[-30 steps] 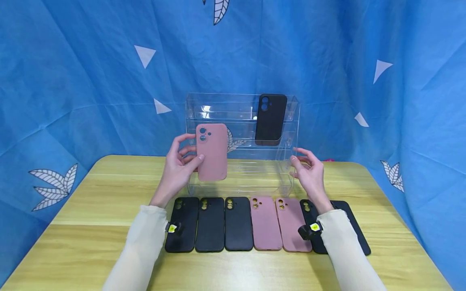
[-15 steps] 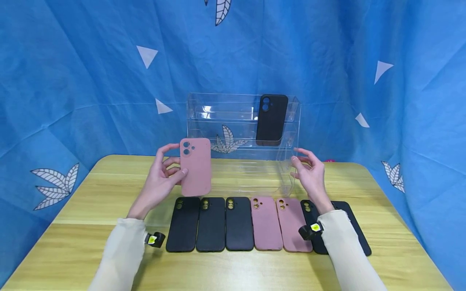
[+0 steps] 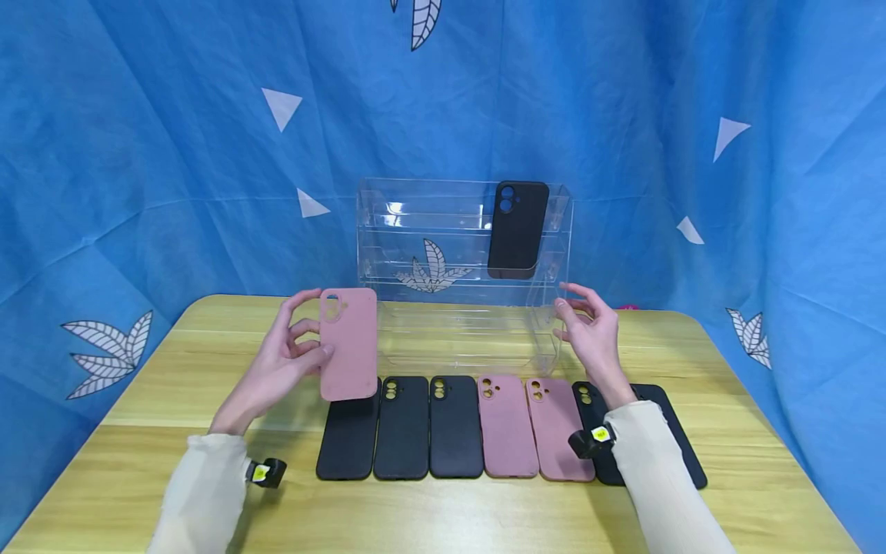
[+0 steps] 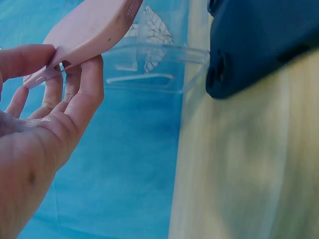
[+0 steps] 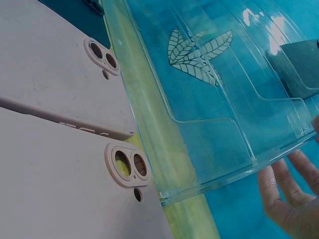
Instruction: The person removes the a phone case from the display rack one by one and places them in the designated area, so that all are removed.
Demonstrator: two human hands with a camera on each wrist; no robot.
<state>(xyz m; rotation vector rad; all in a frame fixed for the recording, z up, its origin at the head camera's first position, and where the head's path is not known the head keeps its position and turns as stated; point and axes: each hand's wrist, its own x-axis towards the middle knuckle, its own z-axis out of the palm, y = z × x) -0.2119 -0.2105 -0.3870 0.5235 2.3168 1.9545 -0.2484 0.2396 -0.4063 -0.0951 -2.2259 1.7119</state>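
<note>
My left hand [image 3: 277, 362] pinches a pink phone case [image 3: 354, 350] by its left edge, thumb on the near face and fingers behind. The case is upright, in front of the clear tiered display rack [image 3: 443, 308], and covers the top of the leftmost black phone case [image 3: 346, 450]. In the left wrist view the pink case [image 4: 94, 30] appears edge-on between thumb and fingers. My right hand [image 3: 588, 327] is at the rack's right side, fingers loosely bent, fingertips at its side wall. A black phone case [image 3: 517, 231] leans on an upper right tier.
Along the front of the rack, phone cases lie in a row on the wooden table [image 3: 138, 415]: black ones [image 3: 401, 431] at left, two pink ones [image 3: 508, 431], then black ones [image 3: 678, 446] partly under my right forearm. A blue curtain [image 3: 173, 154] hangs behind.
My left hand has carried the pink phone case left, downward and away from the rack. My right hand has stayed at the rack's side.
</note>
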